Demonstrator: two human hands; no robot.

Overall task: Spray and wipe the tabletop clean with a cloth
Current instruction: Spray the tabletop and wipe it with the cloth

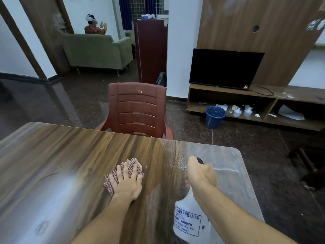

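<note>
1. The left hand (127, 180) lies flat on a checked cloth (123, 173), its fingers (125, 170) spread open and pressing the cloth down on the wooden bench (52, 164).
2. The cloth sits near the middle of the bench, bunched under the palm, with its edges showing beyond the fingertips and along the hand's left side.
3. The right hand (200, 173) is closed around the neck and trigger of a white spray bottle (189, 219), held tilted above the right part of the bench.
4. The bottle's printed label faces the camera; its black nozzle (200, 160) points away, toward the far edge.
5. The bench surface to the right of the cloth looks wet and streaked.
6. A red-brown plastic chair (137, 110) stands at the far edge of the bench.
7. A blue bucket (214, 117) stands on the floor beside a low TV shelf (263, 95).
</note>
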